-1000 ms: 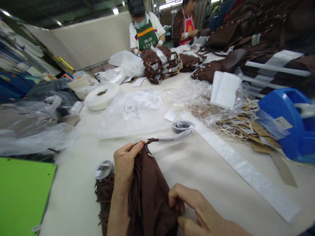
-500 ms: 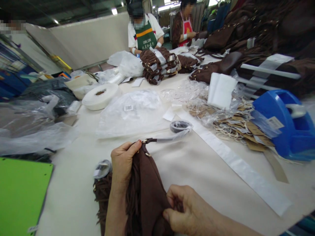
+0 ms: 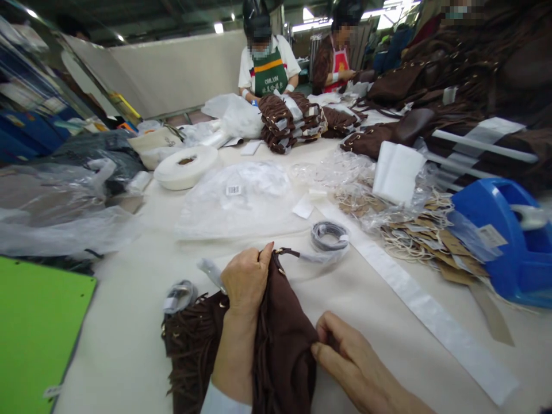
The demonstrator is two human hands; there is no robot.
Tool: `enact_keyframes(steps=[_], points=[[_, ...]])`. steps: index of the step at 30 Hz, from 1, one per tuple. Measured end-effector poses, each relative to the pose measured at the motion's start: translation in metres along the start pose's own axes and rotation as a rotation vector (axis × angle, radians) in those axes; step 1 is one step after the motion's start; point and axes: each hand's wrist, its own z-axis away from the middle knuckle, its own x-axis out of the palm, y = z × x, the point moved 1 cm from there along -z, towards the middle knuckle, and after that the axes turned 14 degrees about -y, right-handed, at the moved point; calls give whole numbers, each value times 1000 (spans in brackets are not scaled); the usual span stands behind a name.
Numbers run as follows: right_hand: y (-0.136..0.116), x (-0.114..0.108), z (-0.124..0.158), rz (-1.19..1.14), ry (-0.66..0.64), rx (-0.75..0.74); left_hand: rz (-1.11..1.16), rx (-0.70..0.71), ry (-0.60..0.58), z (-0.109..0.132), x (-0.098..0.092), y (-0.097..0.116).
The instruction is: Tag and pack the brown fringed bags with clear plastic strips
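Note:
A brown suede fringed bag (image 3: 280, 345) lies on the white table (image 3: 379, 322) right in front of me. My left hand (image 3: 246, 282) grips its top edge by the metal ring, fingers closed round the fabric. My right hand (image 3: 345, 353) pinches the bag's lower right side. A wrapped strap (image 3: 330, 236) runs from the ring to a coil just beyond. Fringe (image 3: 190, 345) spreads out to the left of my left arm.
A long white strip (image 3: 414, 299) crosses the table to the right. Paper tags (image 3: 426, 230), a blue tape dispenser (image 3: 509, 241), clear plastic bags (image 3: 241, 198), a white tape roll (image 3: 185, 167) and a green board (image 3: 38, 333) surround me. Two people work behind stacked brown bags (image 3: 288, 121).
My view shifted, so the bag sits further right and lower. My left hand kept its grip at the ring. My right hand slid along the bag's lower side.

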Motion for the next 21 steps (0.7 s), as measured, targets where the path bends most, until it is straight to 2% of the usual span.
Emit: enact_keyframes(steps=[3, 7, 13, 17, 21], points=[[-4, 1, 3, -18, 11, -3, -14, -20, -3, 0, 1, 0], [-7, 3, 1, 8, -79, 56, -18, -42, -21, -1, -2, -2], [-24, 5, -13, -450, -258, 198, 7, -47, -44, 0, -1, 2], [-28, 4, -24, -497, -282, 263, 44, -31, -66, 2, 0, 4], [-21, -3, -28, -495, -352, 210, 122, -33, -106, 0, -1, -1]])
